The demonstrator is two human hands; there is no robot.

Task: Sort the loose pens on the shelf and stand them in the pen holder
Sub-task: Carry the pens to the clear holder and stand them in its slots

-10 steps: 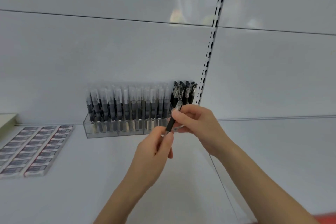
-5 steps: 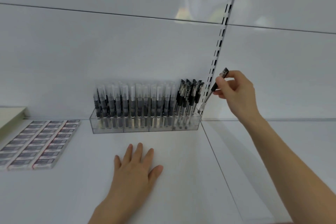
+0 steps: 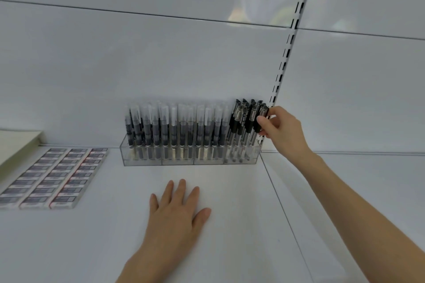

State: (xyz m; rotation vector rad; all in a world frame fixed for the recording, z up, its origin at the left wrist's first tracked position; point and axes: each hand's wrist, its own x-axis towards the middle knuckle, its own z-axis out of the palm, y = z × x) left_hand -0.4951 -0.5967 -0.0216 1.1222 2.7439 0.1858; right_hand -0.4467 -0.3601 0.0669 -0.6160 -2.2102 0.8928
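A clear plastic pen holder (image 3: 179,161) stands on the white shelf against the back wall. Its left compartments hold several pens with frosted caps (image 3: 174,128); its right compartment holds several black-capped pens (image 3: 241,119). My right hand (image 3: 281,131) reaches to the holder's right end and pinches the cap of the rightmost black pen (image 3: 262,114), which stands in the right compartment. Flat on the shelf in front of the holder, fingers spread, lies my left hand (image 3: 177,211), holding nothing.
Rows of small boxed items (image 3: 55,174) lie on the shelf at the left, beside a pale stack (image 3: 16,145) at the far left edge. A slotted upright rail (image 3: 287,53) runs up the back wall behind the holder's right end.
Both hands held the black pen in front of the holder a second ago. The left hand let go and settled flat on the shelf. The right hand carried the pen into the right compartment.
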